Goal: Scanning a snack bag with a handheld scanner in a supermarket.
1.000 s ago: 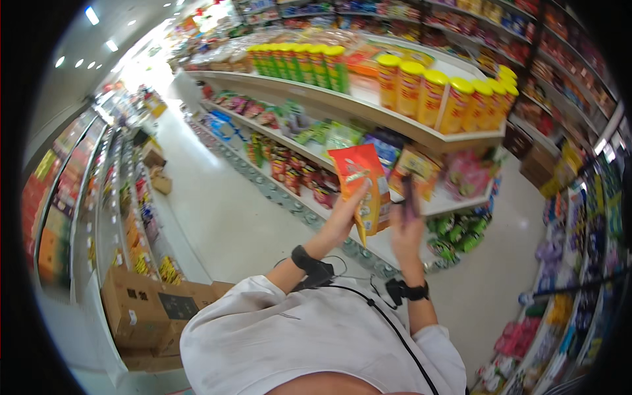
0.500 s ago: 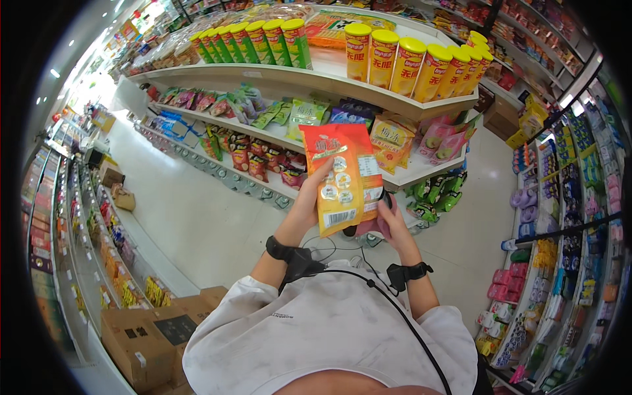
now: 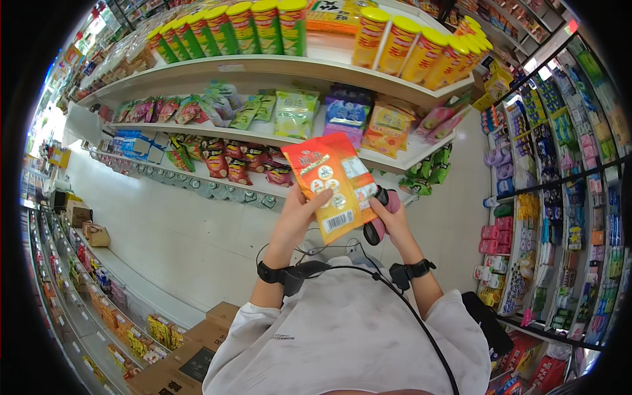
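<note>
An orange and red snack bag (image 3: 329, 172) is held up before me, its printed side with a barcode facing me, tilted to the left. My left hand (image 3: 297, 220) grips its lower left edge, thumb on the front. My right hand (image 3: 394, 222) closes on the lower right edge, thumb toward the bag. Against that hand and the bag's edge sits a pink and black rounded object (image 3: 393, 200); its kind I cannot make out. Behind the bag, a shelf holds orange bags (image 3: 388, 129), purple bags (image 3: 345, 120) and green bags (image 3: 294, 113).
Yellow-lidded cans, green (image 3: 264, 26) and orange (image 3: 400, 43), line the top shelf (image 3: 230, 66). Smaller red snack bags (image 3: 238, 172) lie lower. Cardboard boxes (image 3: 191, 349) stand at lower left. Racks of packaged goods (image 3: 559, 217) rise at right. Black cables run over my shirt.
The bag has tilted leftward and my left thumb now lies lower on its front. More of the pink and black object shows. The view has shifted, bringing the shelf bags more into sight.
</note>
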Tool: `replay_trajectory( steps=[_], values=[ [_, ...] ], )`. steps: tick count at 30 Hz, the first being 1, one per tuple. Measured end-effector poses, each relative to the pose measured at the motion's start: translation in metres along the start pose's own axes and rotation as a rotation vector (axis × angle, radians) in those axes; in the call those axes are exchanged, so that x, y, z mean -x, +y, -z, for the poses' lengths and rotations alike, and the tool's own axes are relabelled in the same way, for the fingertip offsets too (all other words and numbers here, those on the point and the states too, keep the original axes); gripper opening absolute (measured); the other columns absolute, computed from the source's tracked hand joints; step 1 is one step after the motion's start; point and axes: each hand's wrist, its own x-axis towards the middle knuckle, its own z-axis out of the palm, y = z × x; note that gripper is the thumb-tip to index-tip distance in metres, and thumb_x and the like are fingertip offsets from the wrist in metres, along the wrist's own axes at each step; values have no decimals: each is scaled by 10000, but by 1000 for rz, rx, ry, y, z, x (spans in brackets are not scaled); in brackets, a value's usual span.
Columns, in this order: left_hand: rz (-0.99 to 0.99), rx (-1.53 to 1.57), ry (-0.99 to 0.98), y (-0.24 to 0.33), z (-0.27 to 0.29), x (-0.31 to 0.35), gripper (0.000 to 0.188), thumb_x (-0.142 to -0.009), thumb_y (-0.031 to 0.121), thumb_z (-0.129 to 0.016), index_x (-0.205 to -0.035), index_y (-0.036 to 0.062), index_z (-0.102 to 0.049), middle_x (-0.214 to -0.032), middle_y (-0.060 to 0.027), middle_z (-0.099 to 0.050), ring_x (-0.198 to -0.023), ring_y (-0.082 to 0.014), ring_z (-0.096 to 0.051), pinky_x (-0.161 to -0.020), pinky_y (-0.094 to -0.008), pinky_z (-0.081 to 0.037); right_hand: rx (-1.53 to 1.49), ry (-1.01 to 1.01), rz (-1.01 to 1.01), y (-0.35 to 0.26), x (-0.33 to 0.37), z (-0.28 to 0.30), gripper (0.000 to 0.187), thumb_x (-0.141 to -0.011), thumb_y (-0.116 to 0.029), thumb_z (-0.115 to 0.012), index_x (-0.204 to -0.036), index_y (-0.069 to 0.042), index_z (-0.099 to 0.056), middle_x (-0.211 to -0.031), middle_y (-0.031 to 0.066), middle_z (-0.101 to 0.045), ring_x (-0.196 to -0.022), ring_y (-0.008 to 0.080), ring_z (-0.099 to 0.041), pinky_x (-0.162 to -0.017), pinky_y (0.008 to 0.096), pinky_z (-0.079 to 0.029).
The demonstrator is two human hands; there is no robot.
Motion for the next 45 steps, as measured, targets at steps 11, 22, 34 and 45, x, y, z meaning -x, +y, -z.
replay_trajectory(
  steps=[11, 22, 34, 45],
  values=[
    [103, 136, -170, -4, 32, -21, 529, -878, 96, -714, -1318, 29, -428, -1228, -81, -595, -1091, -159, -608, -905, -318, -526, 252, 114, 148, -12, 40, -28, 196, -935, -162, -654, -997, 23, -638, -890, -2, -655, -804, 50, -574, -717, 233, -480],
    [-221, 2, -139, 18, 33, -42, 528, -864, 42, -705, -1316, 10, -434, -1204, -99, -601, -1029, -165, -640, -839, -315, -556, 329, 347, 169, 2, 25, -20, 239, -969, -316, -609, -929, -81, -593, -656, -62, -522, -491, 24, -439, -427, 203, -335],
    [-53, -116, -191, 13, 42, -37, 396, -891, 167, -713, -1196, -24, -546, -1082, -66, -670, -892, -88, -659, -770, -247, -539, 144, 123, 20, -5, 45, -52, 243, -909, -156, -687, -1065, 10, -601, -966, 12, -656, -814, 44, -578, -685, 216, -475],
    [170, -583, -270, -34, 22, -38, 899, -908, 502, -631, -1495, -17, -190, -1414, -245, -417, -1276, -338, -475, -995, -425, -439, 160, 309, 214, -3, 60, -38, 150, -893, -119, -690, -845, -6, -604, -756, -47, -546, -672, 38, -469, -569, 240, -381]
  ],
)
